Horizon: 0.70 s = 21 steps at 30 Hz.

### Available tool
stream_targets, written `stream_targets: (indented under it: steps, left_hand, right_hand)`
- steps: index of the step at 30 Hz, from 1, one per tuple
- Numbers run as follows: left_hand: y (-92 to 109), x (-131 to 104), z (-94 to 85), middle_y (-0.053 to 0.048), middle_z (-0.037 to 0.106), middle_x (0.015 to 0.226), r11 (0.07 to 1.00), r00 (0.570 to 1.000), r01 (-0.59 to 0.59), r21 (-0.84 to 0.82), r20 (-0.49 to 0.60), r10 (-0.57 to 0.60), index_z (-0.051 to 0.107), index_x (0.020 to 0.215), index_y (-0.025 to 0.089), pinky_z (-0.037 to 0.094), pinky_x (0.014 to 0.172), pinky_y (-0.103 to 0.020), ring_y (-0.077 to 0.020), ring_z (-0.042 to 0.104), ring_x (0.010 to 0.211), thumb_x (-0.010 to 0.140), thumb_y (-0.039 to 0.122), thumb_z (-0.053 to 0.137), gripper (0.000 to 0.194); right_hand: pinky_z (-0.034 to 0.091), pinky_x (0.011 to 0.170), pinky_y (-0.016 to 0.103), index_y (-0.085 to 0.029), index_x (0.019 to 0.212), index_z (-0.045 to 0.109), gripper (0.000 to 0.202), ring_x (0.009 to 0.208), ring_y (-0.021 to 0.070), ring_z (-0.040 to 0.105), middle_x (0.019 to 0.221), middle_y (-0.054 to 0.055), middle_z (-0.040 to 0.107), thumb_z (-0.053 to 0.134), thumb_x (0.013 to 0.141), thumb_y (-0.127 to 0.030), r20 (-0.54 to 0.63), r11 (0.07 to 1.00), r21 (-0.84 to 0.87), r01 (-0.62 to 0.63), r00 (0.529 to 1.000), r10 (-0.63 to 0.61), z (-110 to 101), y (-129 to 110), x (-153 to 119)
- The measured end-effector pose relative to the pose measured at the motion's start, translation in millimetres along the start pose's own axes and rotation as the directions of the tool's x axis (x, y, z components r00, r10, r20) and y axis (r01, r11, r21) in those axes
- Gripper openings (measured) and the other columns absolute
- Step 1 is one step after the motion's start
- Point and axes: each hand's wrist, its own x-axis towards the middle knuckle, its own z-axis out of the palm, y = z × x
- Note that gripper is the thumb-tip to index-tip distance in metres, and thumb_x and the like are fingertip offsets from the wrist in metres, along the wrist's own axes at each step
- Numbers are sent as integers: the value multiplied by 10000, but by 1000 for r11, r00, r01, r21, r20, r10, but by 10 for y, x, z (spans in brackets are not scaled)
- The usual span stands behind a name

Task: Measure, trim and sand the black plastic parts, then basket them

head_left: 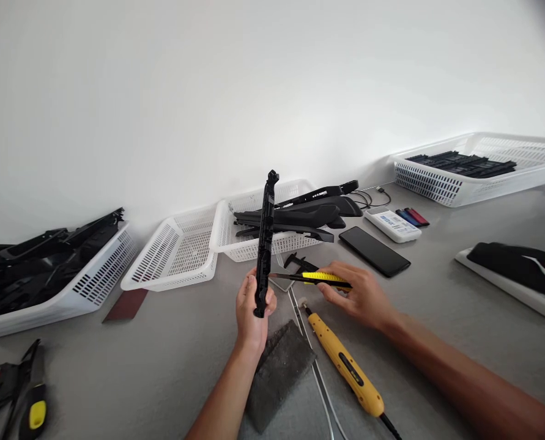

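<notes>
On the left of the grey worktop (162, 360) we see a dark tool (37, 391) with a yellow spot on its handle. Behind it stands the left basket (102, 275), heaped with black pieces (47, 263). A brown sheet (125, 305) lies between this basket and the second basket (159, 253). Next comes the middle basket (249, 250), across which lie several long black covers (306, 215).

In front of it, the left hand (250, 305) holds the black part (265, 235) almost upright in the air; its grip is pinching the lower end between thumb and fingers. Below, a grey pad (284, 373) lies partly behind the forearm. The right hand (361, 293) has its grip pressed on a yellow cutter (325, 279), whose blade points left to the black part; whether they touch, we cannot tell. Beneath lies a yellow power tool (343, 360).

Further right we find a phone (375, 250), a white box (392, 225), the right basket (437, 184) and a white tray (506, 292).
</notes>
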Motion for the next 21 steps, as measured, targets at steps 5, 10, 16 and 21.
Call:
stream_targets:
  steps: [5, 10, 16, 21]
  left_hand:
    - [12, -14, 19, 80, 469, 599, 999, 1000, -20, 35, -17, 21, 642, 1114, 176, 275, 457, -189, -66, 319, 468, 911, 566, 766, 457]
    - [5, -19, 21, 83, 446, 586, 996, 997, -67, 58, -38, 69, 634, 1070, 185, 283, 470, -187, -73, 339, 493, 906, 599, 762, 463]
    - [-7, -17, 17, 86, 441, 577, 992, 995, -89, 89, -41, 93, 635, 1081, 187, 286, 472, -186, -74, 329, 498, 918, 623, 737, 476]
    - [-21, -33, -3, 76, 467, 587, 982, 992, -106, 159, -46, 114, 629, 1113, 197, 308, 482, -194, -85, 369, 504, 932, 646, 703, 490]
  right_hand:
    - [511, 746, 304, -198, 1104, 724, 204, 816, 201, 709, 958, 51, 753, 600, 1015, -334, 22, 1000, 5, -14, 1000, 14, -9, -14, 11]
    - [511, 758, 306, -204, 1091, 726, 202, 837, 205, 714, 975, 55, 760, 596, 1016, -340, 47, 1000, 21, -8, 999, 7, -7, -20, 16]
    - [506, 752, 314, -204, 1092, 726, 216, 830, 207, 710, 964, 54, 756, 587, 1020, -352, 52, 1000, 21, -16, 999, 15, -3, -11, 9]
    - [511, 752, 312, -197, 1098, 722, 224, 834, 202, 703, 971, 59, 754, 580, 1027, -356, 77, 999, 43, -17, 997, 14, -25, -55, 17]
